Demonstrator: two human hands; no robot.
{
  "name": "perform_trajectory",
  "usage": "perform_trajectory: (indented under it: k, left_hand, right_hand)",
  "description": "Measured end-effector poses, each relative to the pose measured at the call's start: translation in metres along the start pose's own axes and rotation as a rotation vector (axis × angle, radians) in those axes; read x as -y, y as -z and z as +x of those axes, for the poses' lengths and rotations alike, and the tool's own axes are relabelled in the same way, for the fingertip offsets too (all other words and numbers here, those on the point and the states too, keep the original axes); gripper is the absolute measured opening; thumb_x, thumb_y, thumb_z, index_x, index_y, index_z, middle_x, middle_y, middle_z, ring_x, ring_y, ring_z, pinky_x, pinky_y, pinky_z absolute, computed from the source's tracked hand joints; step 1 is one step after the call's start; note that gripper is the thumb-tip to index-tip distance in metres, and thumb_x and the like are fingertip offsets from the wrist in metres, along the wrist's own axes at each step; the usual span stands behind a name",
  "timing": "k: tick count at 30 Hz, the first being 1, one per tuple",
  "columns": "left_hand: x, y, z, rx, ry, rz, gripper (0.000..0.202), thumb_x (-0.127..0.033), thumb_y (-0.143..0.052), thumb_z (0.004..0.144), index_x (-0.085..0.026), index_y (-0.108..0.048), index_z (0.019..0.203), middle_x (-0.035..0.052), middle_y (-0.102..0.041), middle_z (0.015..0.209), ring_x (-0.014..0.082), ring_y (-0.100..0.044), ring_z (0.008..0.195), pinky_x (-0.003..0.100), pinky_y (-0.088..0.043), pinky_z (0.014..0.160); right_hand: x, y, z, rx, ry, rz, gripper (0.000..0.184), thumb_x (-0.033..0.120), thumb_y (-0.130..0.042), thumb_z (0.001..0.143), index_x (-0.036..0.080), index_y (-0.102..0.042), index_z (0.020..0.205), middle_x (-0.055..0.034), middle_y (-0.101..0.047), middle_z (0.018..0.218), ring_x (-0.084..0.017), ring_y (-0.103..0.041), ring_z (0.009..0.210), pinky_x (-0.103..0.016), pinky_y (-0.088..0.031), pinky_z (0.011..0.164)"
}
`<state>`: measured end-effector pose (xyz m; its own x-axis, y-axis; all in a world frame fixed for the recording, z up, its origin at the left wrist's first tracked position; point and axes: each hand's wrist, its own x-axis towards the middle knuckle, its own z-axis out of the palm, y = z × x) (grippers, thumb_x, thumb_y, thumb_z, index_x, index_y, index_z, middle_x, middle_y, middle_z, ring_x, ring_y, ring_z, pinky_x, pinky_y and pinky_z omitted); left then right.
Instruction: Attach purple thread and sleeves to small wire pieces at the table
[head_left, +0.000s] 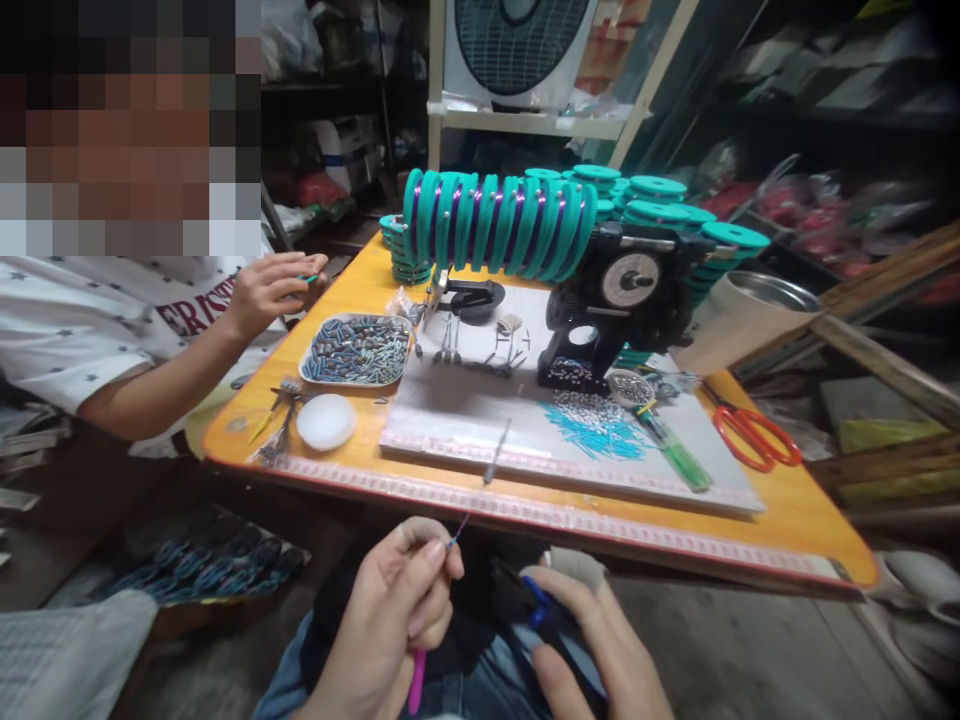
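Note:
My left hand [411, 605] is closed, its thumb and forefinger pinching a thin purple line [463, 527] with a tiny blue bit at the fingertips. Out of the bottom of that fist sticks a magenta rod-like handle [417, 682]; its other end is hidden. To the right, over my lap, my right hand [592, 640] grips black-and-blue pliers [534, 605], partly hidden by the fingers. A beige wrap covers one finger. Just beyond both hands, a slim grey weight-like piece [495, 455] lies at the front of the white board [450, 425].
Teal spools [495, 225] with purple line sit on a black machine [622, 290]. Around the board are a tray of small parts [356, 350], a white round lid [325, 422], blue tubes [600, 430] and red scissors [754, 435]. A co-worker's hand [274, 290] is at left.

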<state>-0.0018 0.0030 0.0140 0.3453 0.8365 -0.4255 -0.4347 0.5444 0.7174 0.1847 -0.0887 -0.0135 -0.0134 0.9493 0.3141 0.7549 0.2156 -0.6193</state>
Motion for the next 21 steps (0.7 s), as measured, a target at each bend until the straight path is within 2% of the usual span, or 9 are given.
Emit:
perform_trajectory:
  k: [3,6,11,17,21]
  left_hand:
    - [0.002,0.005,0.001,0.005,-0.033,0.025,0.042,-0.046,-0.088,0.072,-0.013,-0.063,0.080,-0.0017,-0.059,0.071,-0.0041,-0.020,0.041,0.013,-0.015,0.040]
    - [0.007,0.013,0.004,0.027,-0.076,0.028,0.040,-0.046,-0.086,0.074,-0.013,-0.064,0.082,-0.0006,-0.060,0.069,-0.0034,-0.020,0.039,0.013,-0.014,0.038]
    - [0.010,0.019,0.005,0.067,-0.141,0.055,0.036,-0.045,-0.083,0.079,-0.014,-0.066,0.082,-0.0008,-0.060,0.067,-0.0026,-0.023,0.039,0.011,-0.017,0.038]
    - [0.009,0.021,0.004,0.078,-0.149,0.112,0.037,-0.049,-0.080,0.082,-0.014,-0.065,0.083,0.0001,-0.062,0.068,-0.0020,-0.027,0.039,0.010,-0.023,0.038]
    - [0.009,0.021,0.003,0.095,-0.169,0.129,0.036,-0.048,-0.077,0.084,-0.015,-0.065,0.085,0.0003,-0.062,0.069,-0.0022,-0.027,0.040,0.010,-0.024,0.038]
  right_hand:
    - [0.001,-0.013,0.005,0.068,-0.011,0.064,0.028,0.037,-0.047,0.110,0.032,-0.046,0.138,-0.0028,-0.056,0.129,-0.017,-0.062,0.114,-0.017,-0.053,0.092]
    - [0.000,-0.018,0.009,0.100,-0.029,0.116,0.027,0.033,-0.048,0.109,0.033,-0.045,0.136,-0.0006,-0.057,0.125,-0.015,-0.062,0.112,-0.016,-0.052,0.093]
    - [0.002,-0.020,0.014,0.086,-0.013,0.138,0.027,0.033,-0.046,0.110,0.033,-0.045,0.137,-0.0014,-0.057,0.124,-0.016,-0.061,0.114,-0.017,-0.051,0.096]
    - [0.004,-0.019,0.023,0.071,0.021,0.174,0.024,0.036,-0.044,0.113,0.031,-0.046,0.136,-0.0016,-0.059,0.124,-0.017,-0.062,0.114,-0.017,-0.050,0.096]
    - [0.007,-0.017,0.026,0.091,0.020,0.202,0.023,0.034,-0.045,0.112,0.032,-0.047,0.135,0.0005,-0.059,0.122,-0.014,-0.060,0.114,-0.013,-0.045,0.099]
